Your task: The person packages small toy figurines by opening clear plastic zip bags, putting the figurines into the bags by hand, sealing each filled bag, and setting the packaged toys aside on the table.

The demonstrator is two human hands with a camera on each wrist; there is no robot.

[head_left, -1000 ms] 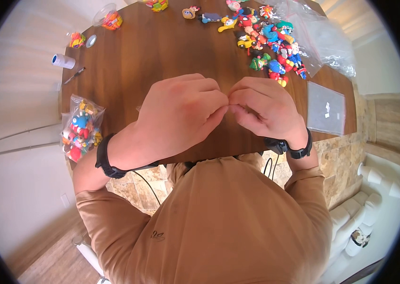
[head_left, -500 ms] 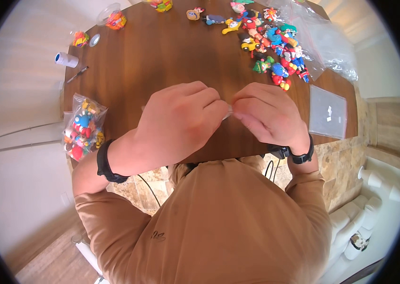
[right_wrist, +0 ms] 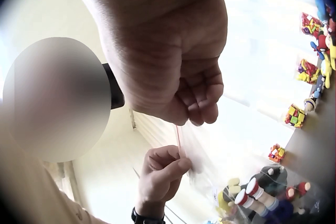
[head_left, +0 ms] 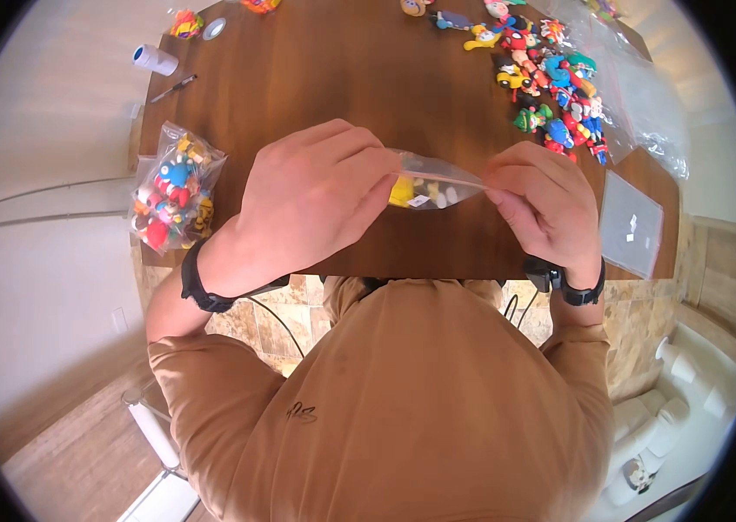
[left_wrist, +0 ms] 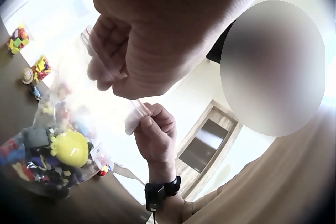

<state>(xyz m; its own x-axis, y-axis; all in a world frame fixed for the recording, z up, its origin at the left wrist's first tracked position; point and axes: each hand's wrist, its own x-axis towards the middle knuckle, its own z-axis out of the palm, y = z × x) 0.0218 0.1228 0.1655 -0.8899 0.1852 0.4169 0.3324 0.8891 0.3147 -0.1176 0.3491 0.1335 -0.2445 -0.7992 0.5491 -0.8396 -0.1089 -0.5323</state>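
Note:
A clear zip bag (head_left: 448, 193) with small toy figures in it hangs between the two hands. My left hand (head_left: 316, 196) pinches its top edge on the left, and my right hand (head_left: 549, 204) pinches the right end of the same edge. The pinkish zip strip stretches taut from one hand to the other. In the left wrist view a round yellow toy (left_wrist: 72, 148) shows through the plastic among darker pieces. The right wrist view shows red-and-white toy parts (right_wrist: 249, 195) low in the bag, below both hands.
Another filled bag of figures (head_left: 178, 187) lies at the table's left, near a white bottle (head_left: 156, 60) and a pen (head_left: 175, 88). Loose figures (head_left: 559, 83) are heaped at the far right beside clear plastic bags (head_left: 646, 104). A flat clear sleeve (head_left: 632, 224) lies at right.
My hands have drawn apart along the bag's top edge, so the bag and its contents now show between them. The head view has shifted, moving the table's things rightward and up.

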